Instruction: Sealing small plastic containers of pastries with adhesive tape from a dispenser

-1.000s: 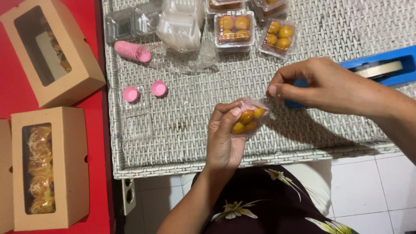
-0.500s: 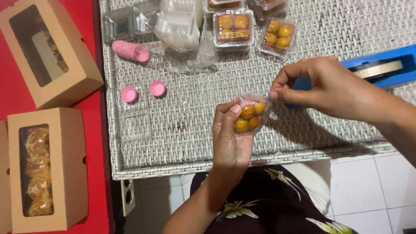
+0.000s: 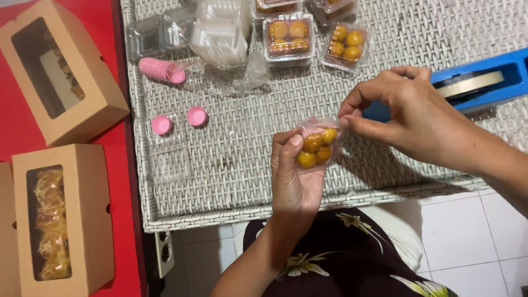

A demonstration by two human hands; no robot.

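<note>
Two hands: both of mine are up over the near edge of the white woven counter (image 3: 385,33).
Left hand (image 3: 294,176): I close it around a small clear box of yellow round pastries (image 3: 316,146), thumb on its left side.
Right hand (image 3: 412,113): thumb and forefinger pinch the box's far right corner; the other fingers curl.
Box position: held just above the counter, near its middle, between my hands.
Far side: two closed clear boxes of the same pastries (image 3: 286,37), a stack of empty clear boxes (image 3: 220,33).
Left part: a sleeve of pink paper cups (image 3: 160,70), two loose pink cups (image 3: 196,116).
Right: a blue tape dispenser (image 3: 484,82), just behind my right hand.
Red surface, far left: two brown window cartons (image 3: 60,220).
</note>
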